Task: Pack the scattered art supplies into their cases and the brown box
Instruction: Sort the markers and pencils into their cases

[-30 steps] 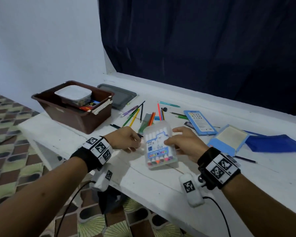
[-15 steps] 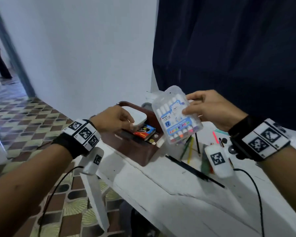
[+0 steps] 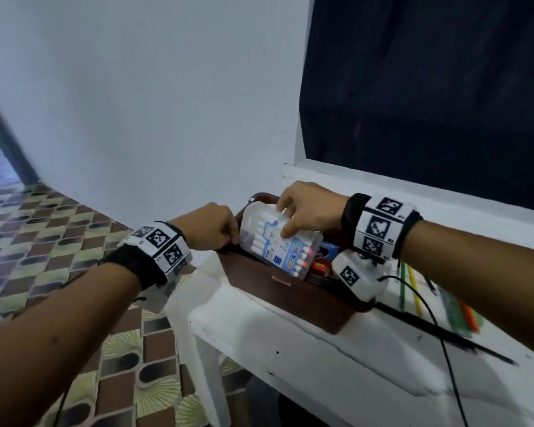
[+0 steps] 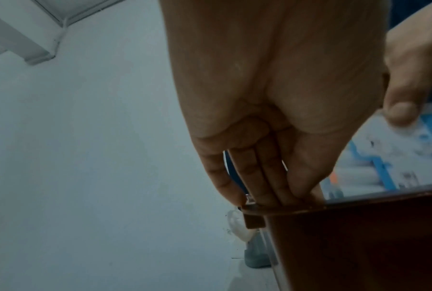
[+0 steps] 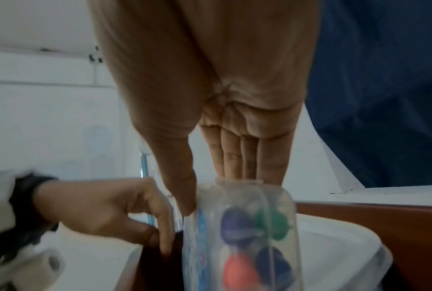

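The brown box [image 3: 290, 292] stands at the left end of the white table [image 3: 305, 359]. My left hand [image 3: 233, 238] pinches its left rim; in the left wrist view the fingers [image 4: 259, 189] sit on the rim of the brown box [image 4: 359, 236]. My right hand [image 3: 285, 220] grips a clear case of colour markers [image 3: 278, 241] from above and holds it tilted, its lower end inside the box. In the right wrist view the marker case [image 5: 242, 236] hangs from my right hand's fingers, with my left hand [image 5: 105, 208] beside it.
Inside the box lie a blue pack [image 3: 329, 251], a red pack [image 3: 319, 268] and a white lidded tub [image 5: 334, 246]. Loose pencils [image 3: 410, 285], an orange marker [image 3: 469, 315] and a long black stick [image 3: 444, 334] lie right of the box. Tiled floor drops off to the left.
My right hand lifted the marker case off the table, carried it left and lowered it into the brown box. My left hand moved from the table to the box's rim.
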